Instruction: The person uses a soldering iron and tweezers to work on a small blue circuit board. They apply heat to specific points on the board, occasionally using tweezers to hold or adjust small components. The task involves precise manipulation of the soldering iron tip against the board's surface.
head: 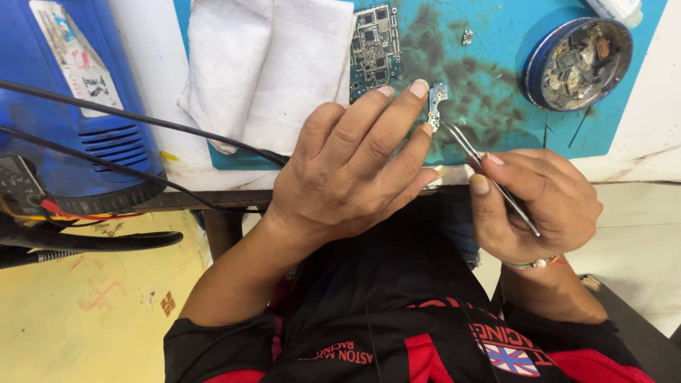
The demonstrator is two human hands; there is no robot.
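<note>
— Nearest? 
— Right hand (533, 206) pinched on tweezers (489, 177), tips touching a small board (437, 103). Left hand (351, 170) flat, fingers together, fingertips pinning that board to the teal mat (496, 85).
— Crowding it?
— Larger circuit board (374, 46) just left, partly under white cloths (266, 67). Round tin of parts (578, 64) right, well apart. Tiny loose part (467, 35) beyond.
— Edges?
— Table edge right under both hands. Blue machine (71, 99) and black cables (142, 120) filling the left side.
</note>
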